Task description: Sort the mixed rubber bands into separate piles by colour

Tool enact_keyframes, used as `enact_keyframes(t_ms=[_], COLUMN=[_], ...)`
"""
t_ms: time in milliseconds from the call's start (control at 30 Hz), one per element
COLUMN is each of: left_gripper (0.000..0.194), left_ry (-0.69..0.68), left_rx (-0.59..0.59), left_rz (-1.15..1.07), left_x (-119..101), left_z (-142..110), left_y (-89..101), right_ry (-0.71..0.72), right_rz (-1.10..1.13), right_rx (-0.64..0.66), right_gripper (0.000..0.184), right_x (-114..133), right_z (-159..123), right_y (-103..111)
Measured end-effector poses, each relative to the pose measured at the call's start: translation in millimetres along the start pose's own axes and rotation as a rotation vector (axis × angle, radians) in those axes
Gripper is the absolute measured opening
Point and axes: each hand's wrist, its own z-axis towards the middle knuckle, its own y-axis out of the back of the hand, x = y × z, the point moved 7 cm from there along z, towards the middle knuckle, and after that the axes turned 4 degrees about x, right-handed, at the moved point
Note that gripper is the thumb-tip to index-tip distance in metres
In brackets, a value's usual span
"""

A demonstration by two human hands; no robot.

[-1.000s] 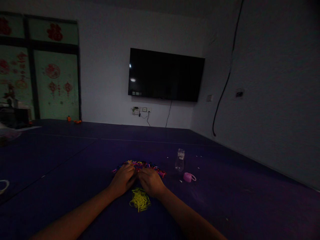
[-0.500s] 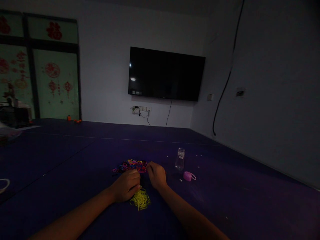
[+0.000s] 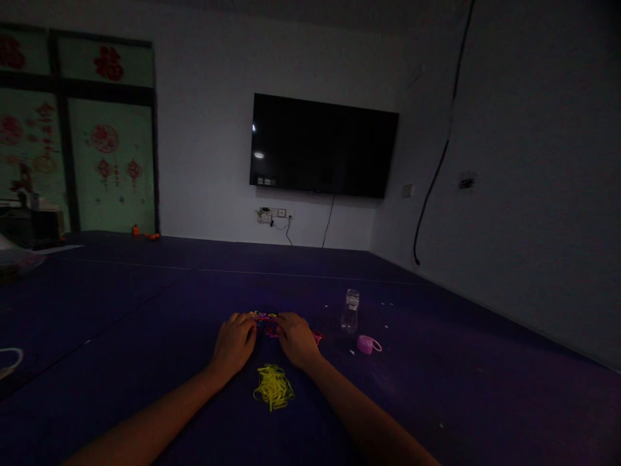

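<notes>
A heap of mixed-colour rubber bands lies on the purple surface ahead of me, partly covered by my hands. My left hand rests palm down over its left side, fingers stretched forward. Over the right side lies my right hand, also palm down with its fingers extended; pink and red bands show beyond its outer edge. Both hands touch the heap, and their fingertips are partly hidden. Nearer to me, between my forearms, sits a separate pile of yellow rubber bands, which neither hand touches.
To the right stand a clear bottle and, before it, a pink lid with a loop. Small white scraps are scattered around them. A white ring-shaped thing is at the left edge. A television hangs on the far wall.
My left hand has moved from beside the yellow pile forward and left onto the mixed-colour heap. My right hand has shifted slightly left, flattening over the heap, which is more covered now.
</notes>
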Motion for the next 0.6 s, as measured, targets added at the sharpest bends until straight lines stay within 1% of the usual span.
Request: enact_keyframes(t_ms=[67, 167, 333, 400, 500, 600], left_gripper=[0.02, 0.019, 0.018, 0.018, 0.018, 0.018], left_ry=[0.069, 0.079, -0.006, -0.019, -0.026, -0.033], left_rx=[0.058, 0.099, 0.072, 0.065, 0.071, 0.065], left_rz=[0.037, 0.053, 0.027, 0.014, 0.004, 0.002], left_x=[5.8, 5.8, -2.6, -3.4, -2.6, -2.0], left_z=[1.0, 1.1, -0.7, -1.4, -1.6, -1.5], left_y=[-4.8, -8.1, -8.3, -9.0, -11.3, -12.3], right_ry=[-0.002, 0.003, 0.023, 0.042, 0.068, 0.09], right_rz=[-0.036, -0.071, -0.089, -0.083, -0.057, -0.008], right_rx=[0.02, 0.048, 0.087, 0.092, 0.07, 0.021], right_gripper=[0.037, 0.038, 0.038, 0.037, 0.035, 0.033], right_x=[-1.4, -4.0, -9.0, -9.4, -8.4, -6.7], right_z=[4.0, 11.0, 19.1, 19.5, 18.0, 16.2], right_y=[-3.7, -9.6, -19.5, -21.1, -18.4, -12.1])
